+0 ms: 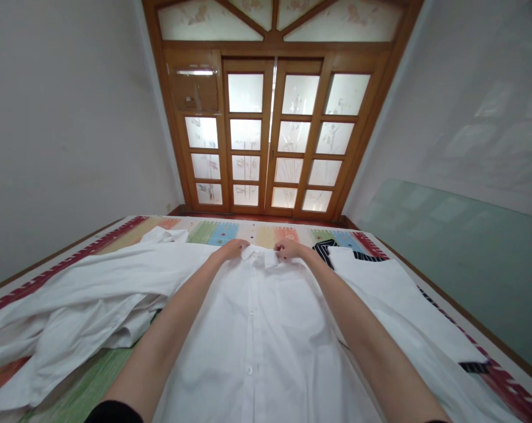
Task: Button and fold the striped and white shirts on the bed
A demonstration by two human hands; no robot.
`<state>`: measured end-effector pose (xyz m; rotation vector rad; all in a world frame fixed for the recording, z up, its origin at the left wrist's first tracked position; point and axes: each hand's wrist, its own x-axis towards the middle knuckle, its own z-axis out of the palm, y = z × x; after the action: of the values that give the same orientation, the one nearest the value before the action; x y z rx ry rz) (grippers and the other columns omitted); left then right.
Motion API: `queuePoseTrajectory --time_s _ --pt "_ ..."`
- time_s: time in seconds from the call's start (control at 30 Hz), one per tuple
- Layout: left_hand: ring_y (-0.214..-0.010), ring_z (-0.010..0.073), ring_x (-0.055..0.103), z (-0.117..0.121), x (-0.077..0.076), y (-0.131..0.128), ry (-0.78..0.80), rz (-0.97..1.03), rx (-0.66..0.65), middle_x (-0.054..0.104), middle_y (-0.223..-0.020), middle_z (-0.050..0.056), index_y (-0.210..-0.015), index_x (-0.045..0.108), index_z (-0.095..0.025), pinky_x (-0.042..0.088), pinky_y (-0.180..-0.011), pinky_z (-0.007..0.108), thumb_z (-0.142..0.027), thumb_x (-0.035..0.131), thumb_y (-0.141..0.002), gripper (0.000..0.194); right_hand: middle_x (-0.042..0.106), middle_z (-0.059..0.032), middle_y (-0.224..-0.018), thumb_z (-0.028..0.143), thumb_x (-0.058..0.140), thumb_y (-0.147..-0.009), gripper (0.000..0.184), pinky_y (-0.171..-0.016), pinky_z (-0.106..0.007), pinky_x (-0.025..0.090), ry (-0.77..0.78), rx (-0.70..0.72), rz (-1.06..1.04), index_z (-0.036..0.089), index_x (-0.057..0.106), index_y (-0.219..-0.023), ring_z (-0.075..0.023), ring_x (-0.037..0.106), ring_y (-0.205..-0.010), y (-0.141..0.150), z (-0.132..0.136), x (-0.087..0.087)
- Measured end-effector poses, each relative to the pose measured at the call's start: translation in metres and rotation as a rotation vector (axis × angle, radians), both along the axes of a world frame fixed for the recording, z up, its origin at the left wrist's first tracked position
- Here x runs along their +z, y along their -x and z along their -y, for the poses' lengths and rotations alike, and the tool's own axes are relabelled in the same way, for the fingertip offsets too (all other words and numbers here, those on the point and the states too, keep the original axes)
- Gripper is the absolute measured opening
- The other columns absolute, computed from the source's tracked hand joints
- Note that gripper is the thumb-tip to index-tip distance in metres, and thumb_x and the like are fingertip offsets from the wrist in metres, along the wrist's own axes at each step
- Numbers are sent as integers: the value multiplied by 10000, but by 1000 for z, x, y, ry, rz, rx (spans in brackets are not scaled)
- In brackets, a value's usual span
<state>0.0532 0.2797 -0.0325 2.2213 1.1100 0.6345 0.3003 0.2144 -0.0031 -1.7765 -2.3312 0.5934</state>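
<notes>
A white button-up shirt lies spread in front of me, front side up, its row of buttons running down the middle toward me. Its collar is at the far end, between my hands. My left hand pinches the shirt at the left of the collar. On the other side, my right hand grips the fabric by the right collar point, fingers curled. Both forearms reach forward over the shirt's sides. The near hem is out of frame.
To the left lies a rumpled white garment. A white garment with black striped trim lies at the right. Under them is a colourful patterned cover. Beyond stand wooden glazed doors; a pale glass panel leans at the right wall.
</notes>
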Motion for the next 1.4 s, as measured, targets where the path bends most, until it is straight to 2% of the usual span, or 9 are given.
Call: queuePoseTrajectory --time_s 0.13,0.23,0.47,0.67,0.97,1.07,1.17,1.3,1.4 --pt "-1030 205 633 -8 -2 1 -59 -139 -53 695 -1065 55 -895 698 -223 431 -954 268 -129 606 -714 224 719 -80 -1019 184 610 -806 186 -714 -221 454 -53 -29 100 157 713 -958 -186 644 -887 4 -5 1" --pt "-978 214 645 -12 1 -3 -100 -226 -58 682 -1030 71 -832 678 -207 447 -899 256 -189 682 -707 127 680 -119 -1114 252 546 -893 227 -789 -251 444 -108 -64 165 150 686 -1040 -202 631 -960 14 -12 -1" --pt "-1060 252 605 -9 -3 0 -177 -363 83 661 -1078 100 -959 620 -208 446 -862 304 -217 599 -838 123 538 -220 -1248 109 488 -903 271 -947 -366 386 -267 -202 314 119 600 -1150 -287 521 -1162 46 -13 -21" --pt "-1060 250 603 -2 -8 3 -204 -412 154 609 -1141 97 -1009 602 -205 452 -879 329 -244 557 -886 137 541 -231 -1221 39 362 -903 345 -932 -395 376 -380 -260 335 99 577 -1165 -299 485 -1137 56 -7 -37" --pt "-1050 247 606 9 -23 -22 -246 -381 255 548 -1185 121 -1111 571 -188 477 -877 345 -159 502 -891 232 530 -189 -1282 175 335 -970 334 -946 -373 381 -460 -325 301 128 521 -1243 -274 489 -1139 44 -1 -54" --pt "-1089 252 585 20 -24 -22 -285 -328 285 480 -1312 137 -1230 509 -197 491 -870 352 -101 431 -898 354 422 -152 -1453 156 343 -954 436 -1004 -387 364 -474 -297 273 158 426 -1382 -265 455 -1238 39 2 -56" --pt "-1171 255 530 31 -22 -16 -325 -265 315 430 -1382 141 -1301 454 -197 465 -940 364 -76 377 -903 423 365 -149 -1510 133 387 -916 481 -1082 -393 305 -443 -237 268 121 420 -1396 -269 391 -1331 29 10 -50" --pt "-1191 250 506 46 -25 -4 -331 -231 239 568 -1234 128 -1152 572 -173 392 -1037 376 -149 394 -918 295 315 -174 -1537 172 431 -907 489 -1150 -422 208 -373 -150 281 73 437 -1386 -286 258 -1425 23 36 -45" --pt "-1120 247 575 58 -34 3 -280 -241 119 656 -1123 114 -1008 649 -185 403 -1010 356 -241 455 -913 224 292 -170 -1549 330 381 -965 518 -1150 -423 222 -254 -20 228 86 415 -1421 -287 234 -1441 35 64 -53"
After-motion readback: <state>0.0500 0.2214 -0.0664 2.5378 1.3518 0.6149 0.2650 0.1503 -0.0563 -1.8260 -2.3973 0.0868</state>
